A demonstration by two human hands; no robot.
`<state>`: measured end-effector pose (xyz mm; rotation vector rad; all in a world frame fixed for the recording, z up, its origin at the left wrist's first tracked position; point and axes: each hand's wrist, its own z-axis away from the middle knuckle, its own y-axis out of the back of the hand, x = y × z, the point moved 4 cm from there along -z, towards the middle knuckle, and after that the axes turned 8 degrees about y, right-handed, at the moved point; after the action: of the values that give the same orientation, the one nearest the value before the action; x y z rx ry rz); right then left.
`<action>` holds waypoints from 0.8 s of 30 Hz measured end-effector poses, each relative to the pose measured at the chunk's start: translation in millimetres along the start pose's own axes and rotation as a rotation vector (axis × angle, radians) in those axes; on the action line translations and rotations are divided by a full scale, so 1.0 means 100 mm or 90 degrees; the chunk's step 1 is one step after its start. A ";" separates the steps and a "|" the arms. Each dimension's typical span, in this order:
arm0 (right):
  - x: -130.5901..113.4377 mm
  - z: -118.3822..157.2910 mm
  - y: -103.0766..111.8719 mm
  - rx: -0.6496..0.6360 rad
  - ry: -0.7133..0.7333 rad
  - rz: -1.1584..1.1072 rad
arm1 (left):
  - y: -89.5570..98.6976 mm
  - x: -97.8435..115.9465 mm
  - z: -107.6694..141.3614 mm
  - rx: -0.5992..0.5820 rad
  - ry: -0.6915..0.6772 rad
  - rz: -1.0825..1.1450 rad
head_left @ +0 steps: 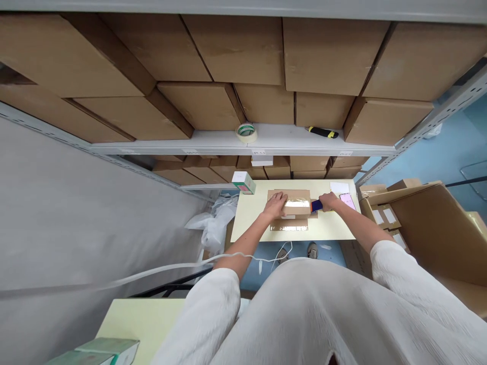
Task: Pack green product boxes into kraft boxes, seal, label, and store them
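A small cardboard box [299,208] lies on the pale yellow table [247,230], with shiny clear tape across its top and cardboard flaps spread around it. My left hand [276,205] grips the box's left end, fingers bent over it. At the opposite end, my right hand [329,202] is closed around a dark blue tape dispenser [316,205] with an orange edge, which is against or very near the box. Part of the dispenser is hidden by my fingers. A white and green carton [244,182] stands at the table's back left corner.
A phone [347,201] and white paper [339,187] lie right of my right hand. The shelf [274,139] ahead holds cardboard boxes, a tape roll [246,133] and a utility knife [322,133]. A large open carton [429,228] stands right. A white cable [171,266] crosses my left arm.
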<state>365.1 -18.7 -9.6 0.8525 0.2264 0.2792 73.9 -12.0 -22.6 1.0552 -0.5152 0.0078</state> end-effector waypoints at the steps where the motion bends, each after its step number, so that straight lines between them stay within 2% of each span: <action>1: 0.05 0.03 -0.05 -0.005 -0.019 -0.028 | 0.00 -0.01 0.00 -0.001 0.000 0.002; 5: 0.38 0.26 -0.34 -0.018 -0.114 -0.306 | -0.01 -0.03 0.01 0.001 -0.006 0.006; 8: 0.57 0.42 -0.57 0.060 -0.144 -0.492 | 0.00 -0.03 0.01 -0.001 -0.005 0.003; 10: 0.62 0.49 -0.71 0.116 -0.175 -0.554 | 0.00 -0.03 0.02 -0.006 -0.005 -0.006; 15: 0.52 0.54 -0.95 0.174 -0.251 -0.506 | 0.01 -0.02 0.02 -0.006 -0.017 -0.020; 21: 0.16 0.52 -1.07 0.194 -0.343 -0.311 | -0.02 -0.05 0.02 -0.002 -0.017 -0.018; 24: 0.00 0.47 -1.11 0.198 -0.350 -0.259 | -0.04 -0.06 0.02 -0.004 -0.021 -0.031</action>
<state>396.2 -121.0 -64.5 1.1318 -0.0775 -0.3813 69.2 -14.2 -27.3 1.0631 -0.5191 -0.0549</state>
